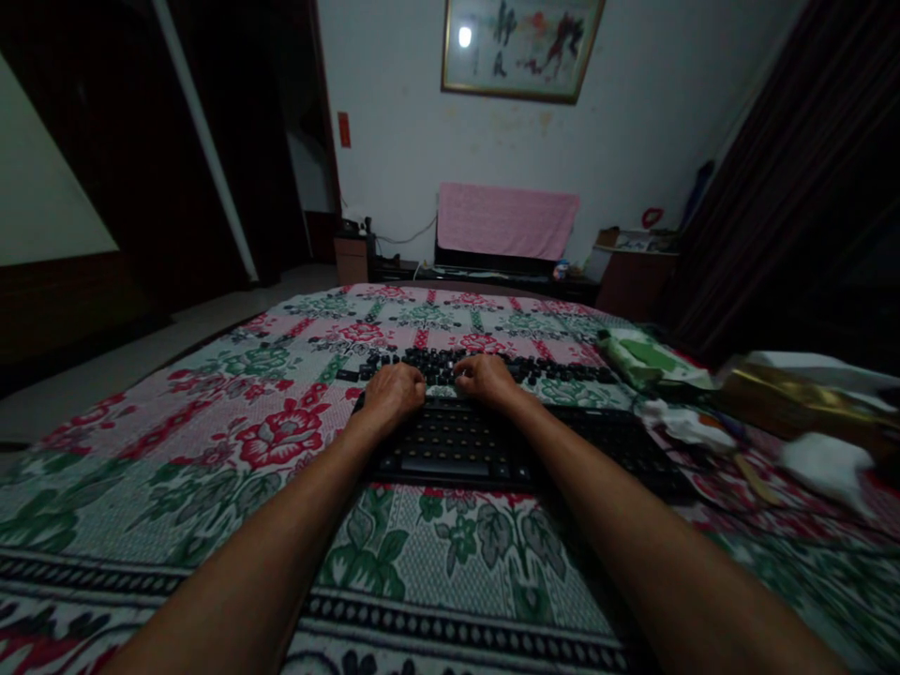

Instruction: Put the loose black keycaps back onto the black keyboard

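Observation:
A black keyboard (450, 441) lies on the flowered cloth in front of me, most of its key positions bare of caps; the wide space bar is still in place. Just beyond its far edge many loose black keycaps (562, 368) are spread in a band. My left hand (395, 389) is at the keyboard's far left edge, fingers curled inward near the keycaps. Beside it my right hand (487, 380) hovers over the far edge, thumb and forefinger drawn together. Whatever either hand pinches is too small and dark to make out.
To the right are a green tissue pack (643, 358), crumpled white tissues (685, 424), a thin wooden stick (756, 480), a gold box (787, 398) and a white bundle (826, 464). A cable runs along that side. A pink towel (506, 220) hangs beyond the table.

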`<action>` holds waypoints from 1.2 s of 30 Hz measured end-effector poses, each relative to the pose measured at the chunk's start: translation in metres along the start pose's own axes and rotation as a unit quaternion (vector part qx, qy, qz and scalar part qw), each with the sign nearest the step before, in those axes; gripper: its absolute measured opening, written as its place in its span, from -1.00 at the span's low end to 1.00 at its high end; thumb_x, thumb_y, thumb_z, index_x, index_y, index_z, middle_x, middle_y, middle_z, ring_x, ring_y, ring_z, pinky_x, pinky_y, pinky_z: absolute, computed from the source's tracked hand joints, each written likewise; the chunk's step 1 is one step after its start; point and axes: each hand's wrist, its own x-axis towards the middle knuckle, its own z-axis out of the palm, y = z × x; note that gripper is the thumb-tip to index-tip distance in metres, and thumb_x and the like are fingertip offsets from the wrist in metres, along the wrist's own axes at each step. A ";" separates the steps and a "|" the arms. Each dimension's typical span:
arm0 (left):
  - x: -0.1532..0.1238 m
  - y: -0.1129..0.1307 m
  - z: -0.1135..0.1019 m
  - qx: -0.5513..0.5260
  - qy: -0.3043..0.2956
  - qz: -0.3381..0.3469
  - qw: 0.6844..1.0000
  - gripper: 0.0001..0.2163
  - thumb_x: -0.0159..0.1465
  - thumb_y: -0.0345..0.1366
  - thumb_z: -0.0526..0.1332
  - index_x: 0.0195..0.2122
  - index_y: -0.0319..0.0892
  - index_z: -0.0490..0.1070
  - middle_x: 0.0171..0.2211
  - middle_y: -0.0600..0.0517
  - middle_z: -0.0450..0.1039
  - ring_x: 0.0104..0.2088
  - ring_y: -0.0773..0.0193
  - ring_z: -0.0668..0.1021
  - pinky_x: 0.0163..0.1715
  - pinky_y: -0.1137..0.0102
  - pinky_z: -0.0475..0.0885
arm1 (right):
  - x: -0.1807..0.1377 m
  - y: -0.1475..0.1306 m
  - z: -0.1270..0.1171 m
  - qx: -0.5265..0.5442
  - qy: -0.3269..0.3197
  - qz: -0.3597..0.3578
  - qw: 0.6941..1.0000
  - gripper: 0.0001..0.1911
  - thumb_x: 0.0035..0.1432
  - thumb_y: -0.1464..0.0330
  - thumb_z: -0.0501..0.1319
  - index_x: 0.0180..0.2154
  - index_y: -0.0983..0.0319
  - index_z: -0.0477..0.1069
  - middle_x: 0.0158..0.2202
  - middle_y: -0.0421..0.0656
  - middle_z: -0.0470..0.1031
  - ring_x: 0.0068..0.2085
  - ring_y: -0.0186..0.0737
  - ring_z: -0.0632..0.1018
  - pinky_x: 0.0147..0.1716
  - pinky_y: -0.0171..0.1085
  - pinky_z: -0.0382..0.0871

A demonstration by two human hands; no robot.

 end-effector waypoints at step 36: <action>-0.005 0.030 -0.004 -0.280 -0.102 0.108 0.949 -0.74 -0.01 -0.25 0.11 -0.32 -0.18 0.47 -0.50 0.08 0.45 -0.49 0.37 0.41 -0.48 0.51 0.27 | -0.071 -0.006 -0.044 0.046 0.031 -0.103 0.993 -0.80 -0.04 0.39 0.09 -0.29 0.26 0.34 -0.43 -0.17 0.34 -0.41 -0.37 0.33 -0.42 -0.40 0.12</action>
